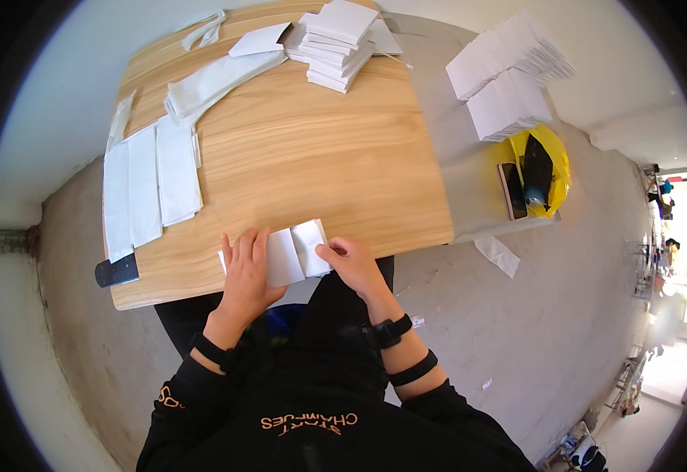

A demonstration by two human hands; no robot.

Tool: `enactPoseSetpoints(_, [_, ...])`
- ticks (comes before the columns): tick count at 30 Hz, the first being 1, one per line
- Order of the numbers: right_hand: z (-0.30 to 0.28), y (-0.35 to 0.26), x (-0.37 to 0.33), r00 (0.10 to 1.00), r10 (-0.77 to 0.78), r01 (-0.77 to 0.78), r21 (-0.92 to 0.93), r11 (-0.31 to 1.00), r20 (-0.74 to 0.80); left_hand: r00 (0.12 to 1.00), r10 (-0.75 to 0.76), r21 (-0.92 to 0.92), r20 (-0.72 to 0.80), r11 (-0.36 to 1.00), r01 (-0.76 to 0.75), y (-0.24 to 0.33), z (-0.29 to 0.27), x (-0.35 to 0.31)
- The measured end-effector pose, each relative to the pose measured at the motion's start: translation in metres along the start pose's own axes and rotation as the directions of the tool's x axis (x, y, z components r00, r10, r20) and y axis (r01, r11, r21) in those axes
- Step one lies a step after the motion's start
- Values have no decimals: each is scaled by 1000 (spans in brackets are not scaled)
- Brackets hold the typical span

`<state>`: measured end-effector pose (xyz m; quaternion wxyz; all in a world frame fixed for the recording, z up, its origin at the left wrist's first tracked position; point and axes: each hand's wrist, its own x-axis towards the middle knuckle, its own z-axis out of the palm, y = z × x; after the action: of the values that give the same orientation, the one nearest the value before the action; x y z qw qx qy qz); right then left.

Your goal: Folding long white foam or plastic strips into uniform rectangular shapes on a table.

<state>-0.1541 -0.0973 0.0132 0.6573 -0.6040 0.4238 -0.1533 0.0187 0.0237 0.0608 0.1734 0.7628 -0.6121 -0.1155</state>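
At the near edge of the wooden tabletop lies a white folded paper piece, with a narrower white flap or packet at its right end. My left hand rests flat on its left part, fingers stretched out and thumb apart. At the other end, my right hand has its thumb and curled fingers closed on the right edge. What lies under my left palm is hidden.
Flat white sheets cover the tabletop's left side. Toward the back stands a stack of white folded pieces. Rightward are more white stacks, a yellow plastic bag with a dark bottle, and a phone. A dark phone-like object sits at the left corner.
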Motion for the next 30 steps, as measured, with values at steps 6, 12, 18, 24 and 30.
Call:
enactPoseSetpoints(6, [13, -16, -5, 979, -180, 153, -245, 957, -93, 998, -15, -45, -57, 999, 12, 6, 4, 0])
enactPoseSetpoints(12, [21, -32, -8, 962, -262, 227, -296, 928, -82, 992, -13, -73, -123, 997, 4, 6, 2, -1])
enactPoseSetpoints(18, [30, -46, -10, 934, -320, 254, -336, 907, -158, 980, -17, -99, -198, 995, -3, 9, 1, -1])
enactPoseSetpoints(24, [33, -61, -7, 925, -343, 267, -358, 895, -166, 966, -23, -136, -258, 991, -13, 10, 0, 1])
enactPoseSetpoints(30, [43, -80, -13, 842, -478, 418, -259, 871, -249, 931, -68, -195, -359, 981, -3, 11, -2, 6])
